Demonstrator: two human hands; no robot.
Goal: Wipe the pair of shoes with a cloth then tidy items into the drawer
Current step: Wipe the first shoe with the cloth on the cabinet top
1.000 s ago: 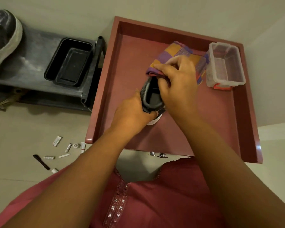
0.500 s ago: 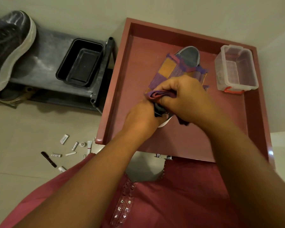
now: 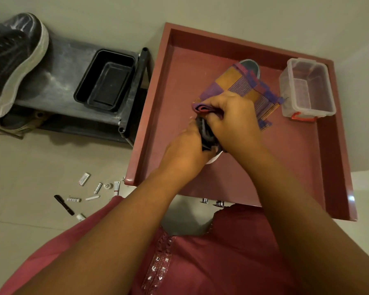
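Shoe (image 3: pixel 249 66): dark, white-soled, laid on the red table (image 3: pixel 303 167), largely covered by a checked cloth (image 3: pixel 239 86). Heel is gripped by the left hand (image 3: pixel 185 150); cloth is bunched in the right hand (image 3: pixel 232 122). Clear plastic box (image 3: pixel 307 88) stands beside it. Second shoe (image 3: pixel 11 60) rests on the rack (image 3: pixel 58 81).

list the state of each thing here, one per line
left hand: grips the shoe's heel end
right hand: grips the cloth against the shoe
shoe: on the red tray, mostly covered
cloth: bunched, draped over the shoe
clear tub: open, upright, empty
black tray: empty, on the rack
other shoe: on the rack, untouched
red tray: holding shoe, tub
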